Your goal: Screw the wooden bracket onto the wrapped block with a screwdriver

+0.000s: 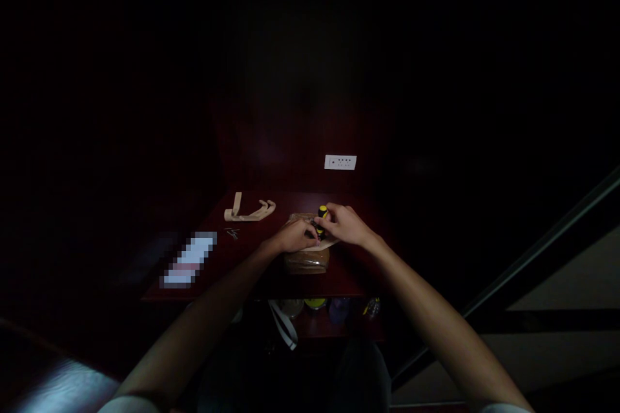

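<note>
My right hand (349, 224) is closed around a short screwdriver (322, 211) with a yellow and black handle, held upright. Its tip points down at a pale wooden piece (325, 246), which lies across a brown package (306, 262) wrapped in shiny clear plastic. Fingers pinched, my left hand (293, 236) rests on the wooden piece close to the screwdriver's tip. Whatever sits between those fingertips is too small and dark to make out. Left of the package lie a few screws (232, 232), and behind them a pale wooden hook-shaped part (249, 214).
The dark red tabletop (252, 281) carries a blurred-out white sheet-like item (190, 261) at its left side. A white power socket (340, 162) is on the back wall. Under the table, a shelf holds several items, with a light strap (283, 326) hanging down.
</note>
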`<act>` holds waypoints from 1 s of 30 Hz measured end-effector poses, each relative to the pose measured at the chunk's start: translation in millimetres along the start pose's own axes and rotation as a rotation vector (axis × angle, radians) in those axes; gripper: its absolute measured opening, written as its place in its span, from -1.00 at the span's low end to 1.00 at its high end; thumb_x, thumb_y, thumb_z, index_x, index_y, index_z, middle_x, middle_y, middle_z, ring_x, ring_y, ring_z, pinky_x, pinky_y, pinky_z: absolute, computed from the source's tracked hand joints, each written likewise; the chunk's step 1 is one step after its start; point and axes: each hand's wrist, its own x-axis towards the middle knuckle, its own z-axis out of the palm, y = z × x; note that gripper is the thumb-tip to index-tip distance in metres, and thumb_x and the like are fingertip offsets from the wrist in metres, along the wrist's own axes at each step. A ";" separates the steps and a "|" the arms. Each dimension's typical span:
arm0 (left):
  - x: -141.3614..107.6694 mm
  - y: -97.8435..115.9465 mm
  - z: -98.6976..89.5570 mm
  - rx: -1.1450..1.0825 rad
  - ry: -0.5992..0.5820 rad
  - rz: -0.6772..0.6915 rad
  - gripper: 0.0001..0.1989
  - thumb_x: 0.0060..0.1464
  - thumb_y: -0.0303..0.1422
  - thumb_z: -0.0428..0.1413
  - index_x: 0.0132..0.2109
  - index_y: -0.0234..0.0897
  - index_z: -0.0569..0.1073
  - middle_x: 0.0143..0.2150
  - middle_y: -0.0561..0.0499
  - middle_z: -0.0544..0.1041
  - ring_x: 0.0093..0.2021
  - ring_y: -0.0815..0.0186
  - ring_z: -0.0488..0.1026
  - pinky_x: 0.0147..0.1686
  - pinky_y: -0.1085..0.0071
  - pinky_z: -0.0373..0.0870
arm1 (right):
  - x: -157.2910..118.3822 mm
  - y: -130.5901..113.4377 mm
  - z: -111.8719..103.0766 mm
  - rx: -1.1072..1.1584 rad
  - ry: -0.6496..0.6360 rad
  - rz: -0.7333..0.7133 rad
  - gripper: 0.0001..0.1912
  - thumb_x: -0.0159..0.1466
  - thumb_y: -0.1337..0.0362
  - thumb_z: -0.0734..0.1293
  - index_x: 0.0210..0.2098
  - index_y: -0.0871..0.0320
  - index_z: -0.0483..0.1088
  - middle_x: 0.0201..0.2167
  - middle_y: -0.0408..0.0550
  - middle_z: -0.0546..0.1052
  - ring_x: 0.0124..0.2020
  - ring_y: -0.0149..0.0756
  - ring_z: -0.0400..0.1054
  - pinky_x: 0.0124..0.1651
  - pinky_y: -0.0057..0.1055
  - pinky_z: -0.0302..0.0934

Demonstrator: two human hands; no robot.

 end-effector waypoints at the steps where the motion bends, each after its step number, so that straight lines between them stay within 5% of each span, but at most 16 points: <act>1: -0.9 -0.9 0.5 0.005 -0.002 -0.009 -0.79 0.00 -0.19 0.14 -0.28 -0.16 0.58 -0.16 0.05 0.59 -0.12 0.29 0.47 -0.06 0.44 0.30 | -0.3 -0.4 0.8 -0.003 -0.006 0.002 -0.73 0.27 0.07 0.22 -0.40 0.15 0.26 -0.52 -0.13 0.49 -0.53 -0.43 0.33 -0.46 -0.50 0.05; 30: -3.0 7.5 -1.0 0.057 -0.058 -0.099 -0.82 -0.04 -0.27 0.12 -0.29 -0.17 0.57 -0.28 0.05 0.62 -0.23 0.26 0.54 -0.25 0.49 0.36 | -3.1 -3.4 -3.6 0.000 -0.079 -0.072 -0.82 0.23 0.15 0.28 -0.34 0.15 0.34 -0.45 -0.10 0.52 -0.47 -0.38 0.37 -0.41 -0.49 0.11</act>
